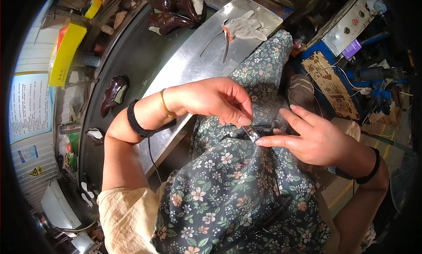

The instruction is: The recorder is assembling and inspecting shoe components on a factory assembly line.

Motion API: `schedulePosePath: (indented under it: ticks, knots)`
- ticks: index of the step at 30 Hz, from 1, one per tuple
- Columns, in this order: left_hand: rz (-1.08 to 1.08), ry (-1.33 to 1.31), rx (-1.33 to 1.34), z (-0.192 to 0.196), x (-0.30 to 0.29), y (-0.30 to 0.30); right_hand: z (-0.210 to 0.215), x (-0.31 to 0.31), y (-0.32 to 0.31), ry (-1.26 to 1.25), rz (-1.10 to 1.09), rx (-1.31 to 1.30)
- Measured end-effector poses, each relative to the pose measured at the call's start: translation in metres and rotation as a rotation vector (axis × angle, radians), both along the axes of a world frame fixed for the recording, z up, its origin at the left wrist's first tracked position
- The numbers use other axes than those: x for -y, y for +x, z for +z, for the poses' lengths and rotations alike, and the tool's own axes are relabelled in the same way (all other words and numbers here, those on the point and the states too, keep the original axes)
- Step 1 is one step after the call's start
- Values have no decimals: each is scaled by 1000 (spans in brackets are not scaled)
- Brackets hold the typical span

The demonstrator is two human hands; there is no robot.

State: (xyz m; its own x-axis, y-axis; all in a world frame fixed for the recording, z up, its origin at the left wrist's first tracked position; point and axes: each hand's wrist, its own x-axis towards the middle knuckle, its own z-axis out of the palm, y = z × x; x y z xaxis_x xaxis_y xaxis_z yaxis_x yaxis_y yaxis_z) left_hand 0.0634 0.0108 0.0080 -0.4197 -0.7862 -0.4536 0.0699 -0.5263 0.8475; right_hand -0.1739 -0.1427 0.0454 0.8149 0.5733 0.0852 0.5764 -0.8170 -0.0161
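Observation:
My left hand (222, 101) pinches a small shiny metal nail clipper (251, 133) between thumb and fingers, above my lap. Its far end meets the tip of my right thumb. My right hand (314, 137) is held out with its fingers spread and nothing in its grasp. Beneath both hands lies the dark floral apron (211, 197) over my lap.
To the left runs a dark conveyor belt (132, 74) carrying glossy brown shoe parts (113, 95). A metal ledge (176, 80) beside it holds a grey work glove (246, 28). On the right stands a blue machine with a control panel (351, 23). A yellow box (68, 54) is at far left.

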Motion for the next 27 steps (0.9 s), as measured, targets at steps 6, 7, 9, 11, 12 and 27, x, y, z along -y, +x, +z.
schedulePosePath:
  ticks: [6, 7, 9, 11, 12, 27]
  knots:
    - [32, 93, -18, -10, 0, -3, -2, 0, -5, 11, 18, -23]
    - [172, 94, -142, -12, -2, 0, 1, 1, -5, 3, 9, -20]
    - [525, 122, -302, -2, -4, 7, 2, 3, -6, -19, -2, -8]
    - [718, -51, -454, -15, -12, 20, -5, 4, -8, 78, -89, 91]
    - [800, -137, -488, -16, -15, 20, -4, 5, -7, 65, -89, 96]
    - [639, -207, -601, -13, -40, -46, -8, 10, 0, 170, -329, 157]
